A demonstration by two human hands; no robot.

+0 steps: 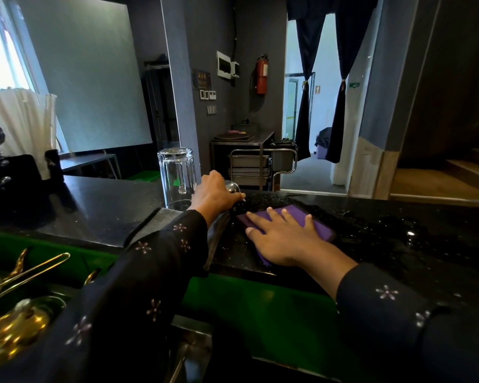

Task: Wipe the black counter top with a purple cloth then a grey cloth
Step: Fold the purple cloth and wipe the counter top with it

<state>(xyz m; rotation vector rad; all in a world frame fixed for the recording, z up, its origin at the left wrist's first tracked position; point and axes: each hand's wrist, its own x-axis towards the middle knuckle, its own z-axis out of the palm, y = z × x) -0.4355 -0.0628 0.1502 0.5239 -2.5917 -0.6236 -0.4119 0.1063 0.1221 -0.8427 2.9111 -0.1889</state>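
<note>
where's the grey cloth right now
In the head view the grey cloth lies flat on the black counter top, left of centre, just in front of the upturned glass and partly under the left sleeve.

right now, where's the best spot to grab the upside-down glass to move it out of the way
Probably grip the glass around its mid wall, coming from the left: it stands upright on its rim, and the left hand, curled round a shiny metal object, crowds its right side.
</note>
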